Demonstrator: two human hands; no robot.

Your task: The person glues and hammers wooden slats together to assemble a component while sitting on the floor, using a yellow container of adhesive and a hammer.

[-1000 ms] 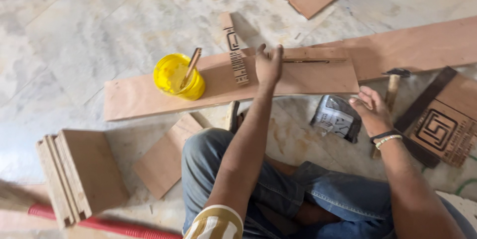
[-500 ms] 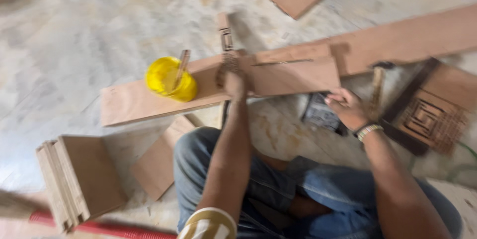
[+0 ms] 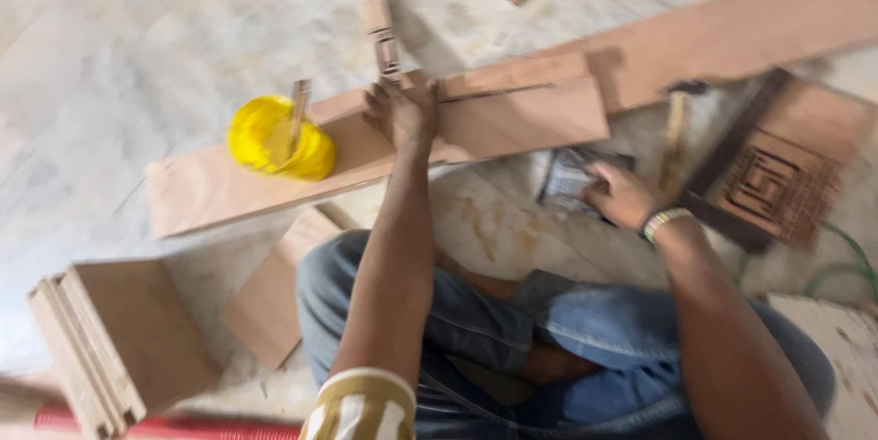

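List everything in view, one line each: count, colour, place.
long plywood plank: one, light brown, across the floor under the left hand
yellow plastic tub: one, on the plank's left part, stick standing in it
carved wooden strip: one, brown, beyond the left hand
small grey packet: one, on the floor at the right hand
wooden-handled hammer: one, right of the packet
carved square panel: one, brown, far right
stacked wooden boards: one stack, lower left
left hand: on the plank
right hand: at the packet
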